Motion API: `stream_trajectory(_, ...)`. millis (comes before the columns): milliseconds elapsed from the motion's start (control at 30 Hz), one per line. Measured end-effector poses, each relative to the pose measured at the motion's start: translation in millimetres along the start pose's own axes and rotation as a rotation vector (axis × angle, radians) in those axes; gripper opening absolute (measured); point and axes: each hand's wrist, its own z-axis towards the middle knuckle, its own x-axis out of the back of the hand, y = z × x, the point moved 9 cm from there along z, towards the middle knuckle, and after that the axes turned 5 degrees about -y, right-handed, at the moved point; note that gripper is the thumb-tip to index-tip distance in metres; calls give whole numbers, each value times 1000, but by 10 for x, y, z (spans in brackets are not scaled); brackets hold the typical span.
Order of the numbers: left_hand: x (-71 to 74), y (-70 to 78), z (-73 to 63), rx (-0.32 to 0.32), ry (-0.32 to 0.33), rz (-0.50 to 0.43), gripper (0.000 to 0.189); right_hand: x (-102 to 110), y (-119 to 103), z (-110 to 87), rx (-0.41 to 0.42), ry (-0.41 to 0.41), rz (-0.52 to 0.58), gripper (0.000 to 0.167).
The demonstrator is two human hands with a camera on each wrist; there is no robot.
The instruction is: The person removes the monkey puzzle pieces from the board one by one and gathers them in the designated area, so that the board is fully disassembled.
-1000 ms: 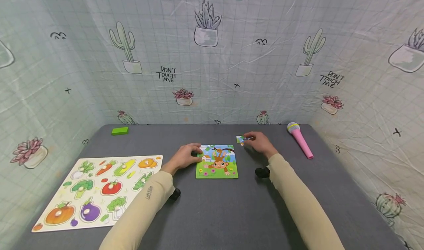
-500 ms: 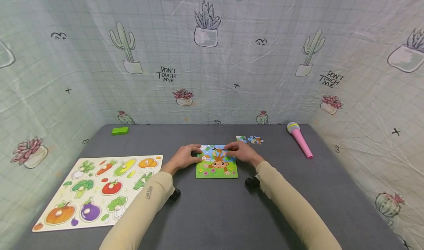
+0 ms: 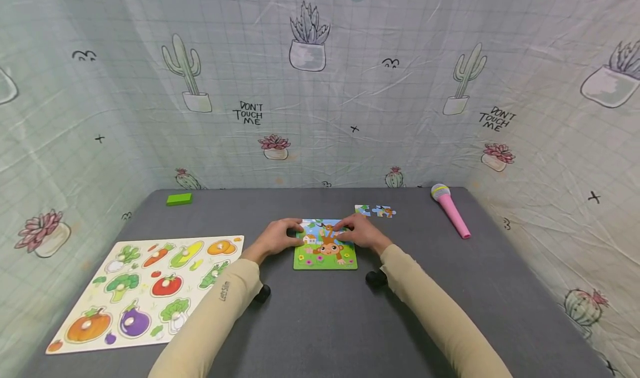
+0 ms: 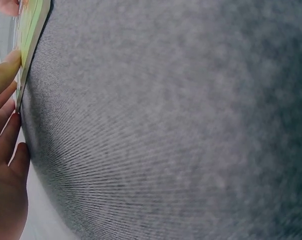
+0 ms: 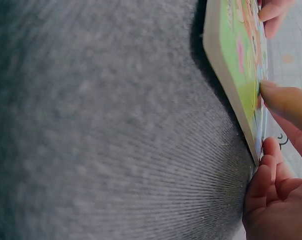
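A square monkey jigsaw puzzle (image 3: 327,258) lies flat on the dark grey table in the head view. My left hand (image 3: 276,237) holds its left side, thumb on the face and fingers at the far left corner. The left wrist view shows that thumb (image 4: 6,75) over the puzzle's edge. My right hand (image 3: 364,232) reaches over the puzzle's upper right, with thumb and index fingertips on the picture. In the right wrist view the right thumb (image 5: 285,100) bends onto the face; I cannot tell whether a piece is pinched there.
Two loose puzzle pieces (image 3: 384,211) lie behind the right hand. A vegetable peg board (image 3: 145,297) takes up the left of the table. A green block (image 3: 179,199) sits at the back left, a pink toy microphone (image 3: 452,211) at the back right. Printed cloth walls surround the table.
My right hand has let go of a loose piece behind the puzzle and moved left and nearer, onto the puzzle's upper right. The left hand stays at its place on the puzzle.
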Motion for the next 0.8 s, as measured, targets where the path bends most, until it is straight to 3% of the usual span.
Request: stream_trajectory(800,11,36,-14,9,-12,-4,31,-20,3,35,-53,-3,-42,21)
